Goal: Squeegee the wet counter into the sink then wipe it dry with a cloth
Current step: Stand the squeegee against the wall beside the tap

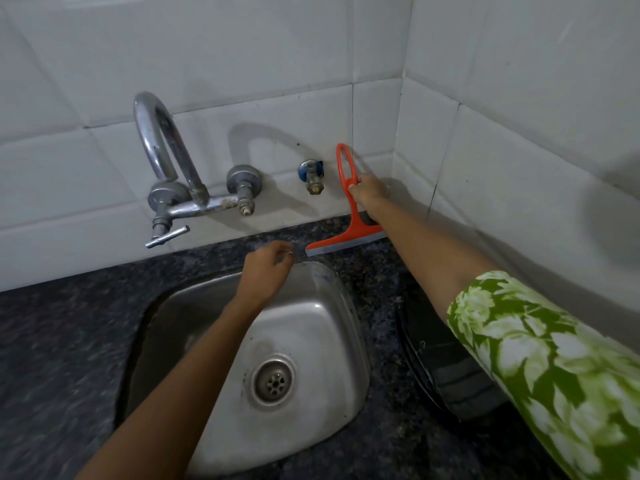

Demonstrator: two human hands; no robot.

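An orange squeegee (349, 216) with a loop handle stands with its grey blade on the dark speckled counter (374, 271), close to the back wall behind the sink. My right hand (370, 192) is shut on its handle, arm stretched out. My left hand (266, 270) hovers over the far rim of the steel sink (332, 341), fingers loosely curled and holding nothing. A dark cloth (446, 365) lies on the counter to the right of the sink, partly hidden under my right arm.
A chrome wall tap (162, 161) with a curved spout arches over the sink's far left. A small valve (313, 176) sticks out of the white tiled wall beside the squeegee handle. Tiled walls meet in a corner at the right.
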